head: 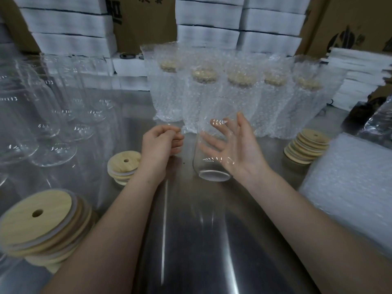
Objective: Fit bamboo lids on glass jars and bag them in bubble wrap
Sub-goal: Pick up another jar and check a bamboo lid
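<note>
A clear, lidless glass jar (pixel 213 166) stands upright on the steel table (pixel 203 240) at the centre. My right hand (pixel 239 149) is open beside and behind it, fingers spread and partly seen through the glass. Whether the palm touches the jar I cannot tell. My left hand (pixel 160 145) hovers just left of the jar with its fingers curled in and nothing visible in them. Bamboo lids with a small hole lie in stacks: a low stack (pixel 124 166) by my left wrist, a large one (pixel 38 221) at the near left, and another (pixel 307 147) to the right.
Several bagged, lidded jars (pixel 241 92) stand in a row behind the bare jar. Empty glass jars (pixel 53 128) crowd the left side. A pile of flat bubble-wrap bags (pixel 350 187) lies at the right. White foam boxes (pixel 207 37) and cartons wall the back.
</note>
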The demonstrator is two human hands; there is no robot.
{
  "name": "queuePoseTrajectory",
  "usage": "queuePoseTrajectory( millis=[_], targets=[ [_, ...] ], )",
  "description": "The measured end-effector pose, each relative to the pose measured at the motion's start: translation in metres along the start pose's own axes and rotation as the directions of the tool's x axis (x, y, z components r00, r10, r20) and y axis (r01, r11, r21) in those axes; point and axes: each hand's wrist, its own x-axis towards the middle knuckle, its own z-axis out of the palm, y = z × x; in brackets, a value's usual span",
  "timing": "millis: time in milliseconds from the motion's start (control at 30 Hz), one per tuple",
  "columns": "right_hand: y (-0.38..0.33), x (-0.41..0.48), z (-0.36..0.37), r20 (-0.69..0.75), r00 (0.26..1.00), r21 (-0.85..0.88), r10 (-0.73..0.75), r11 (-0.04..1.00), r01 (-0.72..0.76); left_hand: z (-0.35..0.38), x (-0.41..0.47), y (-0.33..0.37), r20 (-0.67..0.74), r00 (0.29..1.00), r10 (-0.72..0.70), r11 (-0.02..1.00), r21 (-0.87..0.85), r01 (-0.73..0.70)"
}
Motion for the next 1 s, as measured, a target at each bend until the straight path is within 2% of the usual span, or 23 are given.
queuePoseTrajectory(
  millis=[100,200,367,600,700,800,900,1000],
  targets=[
    [0.001,0.002,-0.002,-0.027,1.0,0.003,0.005,1.0,-0.005,-0.006,0.004,0.002,0.054,0.998,-0.03,1.0,-0.009,0.03],
    [0.001,0.005,-0.003,-0.049,0.999,-0.002,0.014,1.0,-0.014,-0.013,0.008,0.004,0.034,0.999,-0.035,0.999,-0.026,0.036],
    [0.002,0.01,-0.004,-0.09,0.995,-0.101,-0.046,0.994,0.037,-0.007,0.005,0.005,0.048,0.999,0.001,1.0,-0.014,-0.001],
    [0.008,0.007,-0.003,-0.125,0.968,-0.262,-0.217,0.948,0.179,0.026,-0.031,0.014,0.269,0.96,0.08,0.994,0.05,-0.097],
    [0.011,0.005,0.002,-0.104,0.945,-0.285,-0.309,0.92,0.269,0.036,-0.042,0.013,0.329,0.937,0.116,0.975,0.144,-0.171],
    [0.014,0.001,0.008,-0.08,0.91,-0.397,-0.406,0.851,0.345,0.042,-0.048,0.01,0.321,0.937,0.137,0.959,0.194,-0.206],
    [0.016,-0.001,0.012,-0.057,0.903,-0.478,-0.426,0.805,0.35,0.041,-0.05,0.008,0.265,0.947,0.184,0.952,0.191,-0.239],
    [0.016,-0.003,0.013,-0.018,0.898,-0.532,-0.439,0.765,0.363,0.04,-0.048,0.007,0.234,0.956,0.179,0.968,0.133,-0.214]
  ],
)
